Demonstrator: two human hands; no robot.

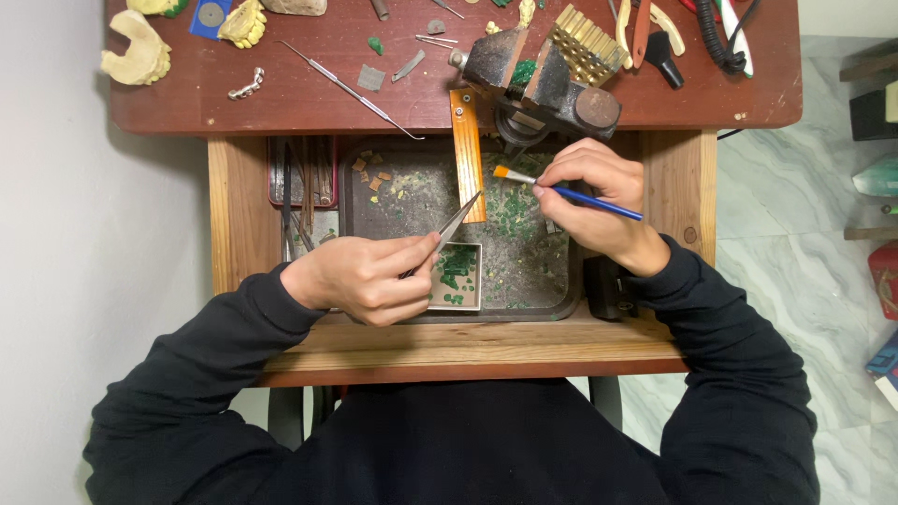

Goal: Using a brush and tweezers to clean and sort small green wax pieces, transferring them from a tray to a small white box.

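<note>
My left hand [367, 274] grips metal tweezers [455, 223] whose tips point up and right over the dark tray [412, 196]. My right hand [596, 201] holds a small brush [571, 193] with a blue handle and an orange tip aimed left, near the tweezers' tips. Under my left hand's fingers sits a small white box [458, 276] with green chips in it. Green and yellow bits lie scattered across the tray. An orange strip [467, 154] stands upright in the tray below a metal vise [538, 84].
On the red-brown benchtop [281, 103] lie plaster dental casts [138, 49], a thin metal probe [351, 89], a brass block [587, 45], pliers and a coiled black cord [725, 37]. A side compartment [301, 173] holds several tools. A wooden drawer rim [468, 341] frames the tray.
</note>
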